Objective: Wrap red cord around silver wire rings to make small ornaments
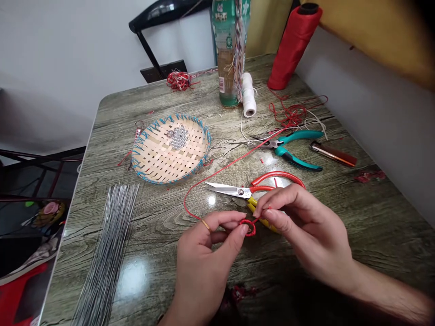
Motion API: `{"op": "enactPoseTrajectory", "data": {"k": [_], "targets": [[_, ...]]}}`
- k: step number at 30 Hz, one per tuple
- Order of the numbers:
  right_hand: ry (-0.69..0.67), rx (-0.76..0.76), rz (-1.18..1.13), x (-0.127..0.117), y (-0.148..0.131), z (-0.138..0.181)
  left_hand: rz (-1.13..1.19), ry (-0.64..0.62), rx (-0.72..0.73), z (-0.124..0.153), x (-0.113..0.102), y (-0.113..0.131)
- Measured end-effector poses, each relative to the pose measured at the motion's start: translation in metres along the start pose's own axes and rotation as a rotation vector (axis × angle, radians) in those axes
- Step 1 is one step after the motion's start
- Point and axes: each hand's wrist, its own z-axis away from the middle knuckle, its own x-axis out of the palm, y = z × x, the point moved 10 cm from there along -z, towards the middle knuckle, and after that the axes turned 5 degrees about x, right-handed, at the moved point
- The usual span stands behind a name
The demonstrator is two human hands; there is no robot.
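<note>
My left hand (207, 253) pinches a small ring wrapped in red thread (249, 227) between thumb and forefinger, just above the table. My right hand (302, 226) pinches the red thread (217, 174) right beside the ring. That thread loops left across the table and runs back toward the red spool (294, 45). Red-handled scissors (251, 189) lie just behind my fingers. A yellow-handled tool (253, 207) is partly hidden under my right hand.
A woven bamboo tray (154, 156) with blue edging holds several small metal rings (179, 137). A bundle of metal wires (108, 249) lies at the left. Teal pliers (292, 147), a lighter (335, 155), a white thread spool (248, 96), a green bottle (226, 54) and tangled red thread (292, 113) sit behind.
</note>
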Motion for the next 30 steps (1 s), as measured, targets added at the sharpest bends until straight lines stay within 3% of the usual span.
{"op": "enactPoseTrajectory", "data": {"k": [4, 11, 15, 21, 26, 30], "targets": [[0.049, 0.067, -0.052, -0.005, 0.006, -0.001, -0.045, -0.008, 0.04, 0.001, 0.002, 0.006], [0.035, 0.215, -0.193, -0.004, 0.02, -0.002, -0.033, -0.051, -0.018, 0.001, 0.003, 0.002], [-0.004, 0.323, -0.282, 0.0, 0.031, -0.004, 0.024, -0.146, -0.091, 0.0, 0.01, -0.007], [-0.041, 0.352, -0.203, 0.003, 0.031, -0.009, 0.189, -0.294, -0.246, 0.003, 0.024, -0.024], [-0.063, 0.342, -0.122, 0.005, 0.03, -0.01, 0.16, -0.282, -0.175, -0.003, 0.022, -0.018], [-0.079, 0.363, -0.19, 0.007, 0.033, -0.009, 0.146, -0.259, -0.214, -0.004, 0.022, -0.02]]}}
